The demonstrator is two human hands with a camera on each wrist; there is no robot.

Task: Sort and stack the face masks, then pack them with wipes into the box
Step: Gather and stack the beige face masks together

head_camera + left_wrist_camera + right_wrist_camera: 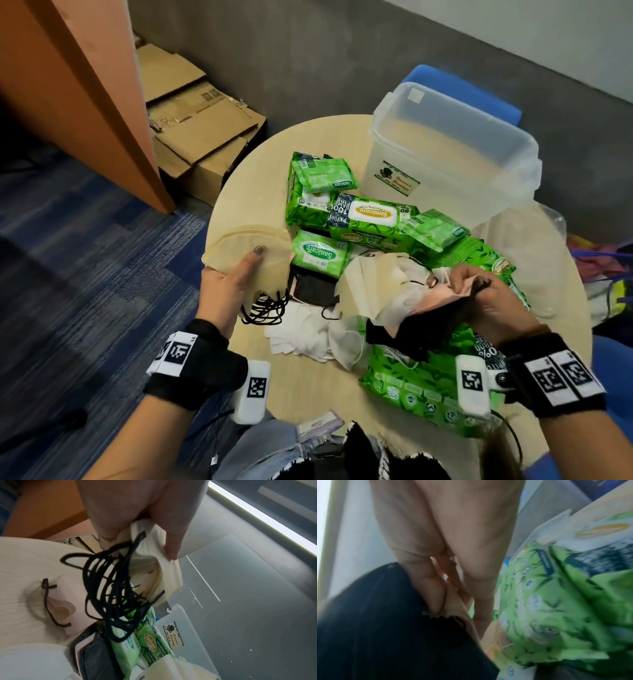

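My left hand (pixel 236 274) grips a stack of beige face masks (pixel 246 246) over the table's left edge, thumb on top; their black ear loops (pixel 113 591) dangle in a tangle below. My right hand (pixel 479 291) pinches a black mask with a pink lining (pixel 424 322) above the mask pile; its fingers (pixel 436 595) press the pink edge. White masks (pixel 308 329) and a dark grey mask (pixel 313 289) lie in the middle. Green wipes packs (pixel 363 219) lie scattered around them. The clear plastic box (pixel 455 154) stands open at the back.
The round wooden table (pixel 308 383) carries everything. A large green wipes pack (pixel 421 387) lies under my right wrist. Flattened cardboard boxes (pixel 198 130) and an orange panel (pixel 68 85) are on the floor to the left. A blue chair (pixel 472 89) stands behind the box.
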